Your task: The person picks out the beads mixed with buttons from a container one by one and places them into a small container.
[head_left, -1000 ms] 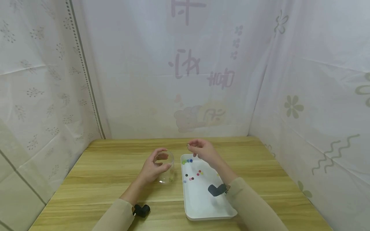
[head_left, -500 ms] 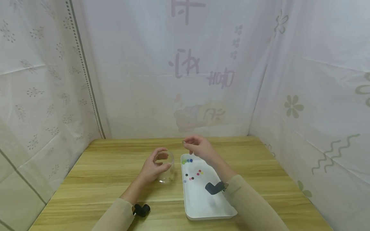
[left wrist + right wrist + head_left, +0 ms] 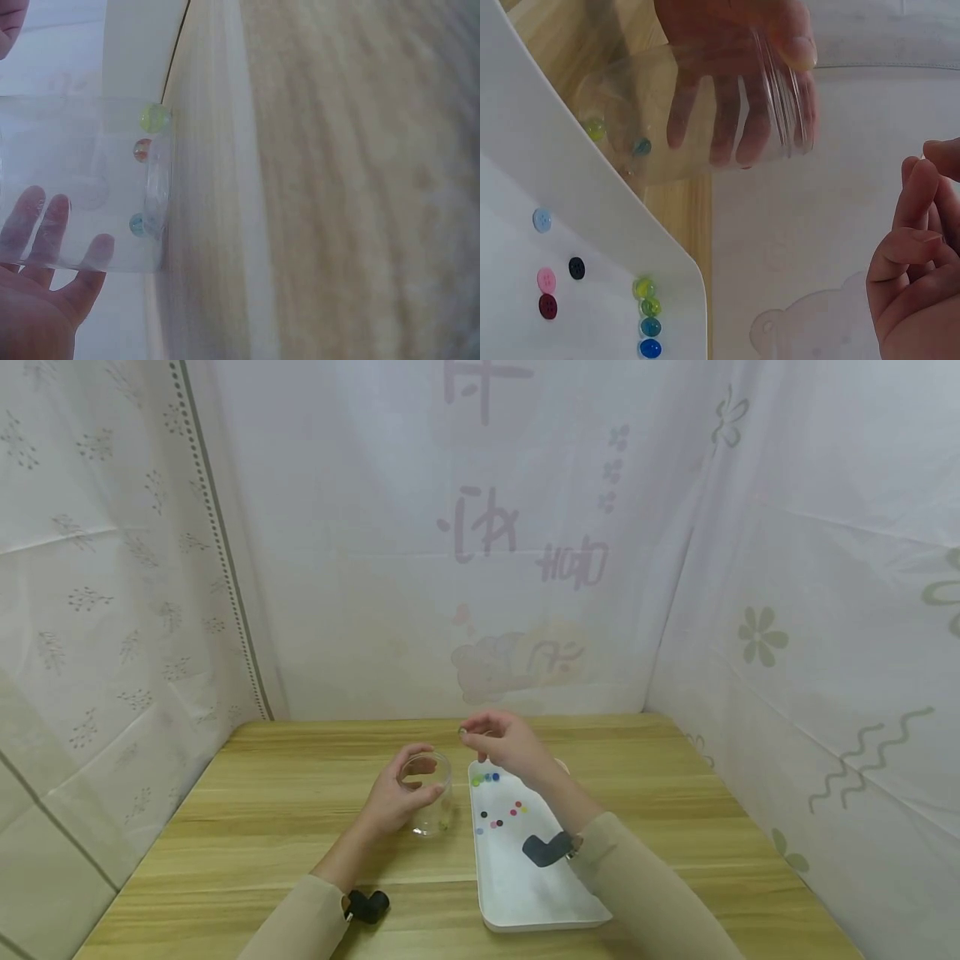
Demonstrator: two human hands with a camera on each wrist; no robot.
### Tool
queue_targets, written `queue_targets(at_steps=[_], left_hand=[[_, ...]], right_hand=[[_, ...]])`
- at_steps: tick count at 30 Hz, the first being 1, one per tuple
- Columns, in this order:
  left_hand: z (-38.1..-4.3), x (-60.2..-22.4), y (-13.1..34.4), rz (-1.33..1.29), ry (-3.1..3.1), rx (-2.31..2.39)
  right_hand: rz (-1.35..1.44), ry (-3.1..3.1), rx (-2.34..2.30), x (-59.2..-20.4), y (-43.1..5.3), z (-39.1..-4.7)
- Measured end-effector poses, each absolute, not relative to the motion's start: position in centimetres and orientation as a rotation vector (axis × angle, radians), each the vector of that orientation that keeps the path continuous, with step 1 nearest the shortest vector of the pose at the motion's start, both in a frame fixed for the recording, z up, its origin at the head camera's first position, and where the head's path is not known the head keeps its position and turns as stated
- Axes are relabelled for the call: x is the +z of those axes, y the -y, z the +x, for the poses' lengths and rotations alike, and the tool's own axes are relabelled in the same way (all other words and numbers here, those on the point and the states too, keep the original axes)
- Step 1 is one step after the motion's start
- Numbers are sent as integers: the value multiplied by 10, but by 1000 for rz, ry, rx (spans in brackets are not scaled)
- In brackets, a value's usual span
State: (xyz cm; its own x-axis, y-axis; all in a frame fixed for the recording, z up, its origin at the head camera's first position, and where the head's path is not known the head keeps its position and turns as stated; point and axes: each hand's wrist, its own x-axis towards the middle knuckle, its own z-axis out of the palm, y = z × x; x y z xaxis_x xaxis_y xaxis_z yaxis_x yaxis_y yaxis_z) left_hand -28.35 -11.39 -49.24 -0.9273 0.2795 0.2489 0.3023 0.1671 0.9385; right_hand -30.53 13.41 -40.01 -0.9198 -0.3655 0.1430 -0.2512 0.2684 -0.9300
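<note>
My left hand (image 3: 393, 802) grips a clear plastic jar (image 3: 432, 820), fingers and thumb curled round its upper part. The jar stands upright and uncovered on the wooden table, left of a white tray (image 3: 532, 889). Low inside it, the left wrist view shows a yellow-green marble (image 3: 154, 118), a reddish marble (image 3: 142, 150) and a blue marble (image 3: 137, 225). Up and to the right of the jar's mouth, my right hand (image 3: 510, 747) pinches a small marble (image 3: 462, 732) between thumb and forefinger, mostly hidden by the fingertips.
In the tray's far left corner, several green and blue marbles (image 3: 651, 307) sit in a row. Scattered nearer are buttons, among them a black button (image 3: 577, 268), a pink button (image 3: 547, 280) and a light blue button (image 3: 542, 220). A printed curtain (image 3: 375, 635) hangs behind the table.
My right hand has moved left from above the tray toward the jar, carrying the marble. The left hand and the jar have stayed in place.
</note>
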Motion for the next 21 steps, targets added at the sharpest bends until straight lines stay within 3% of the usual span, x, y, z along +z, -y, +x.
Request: queue_targets(at_steps=[21], left_hand=[[-287, -497, 115, -581, 2393, -1923]], right_hand=[[-667, -2375, -1694, -408, -100, -301]])
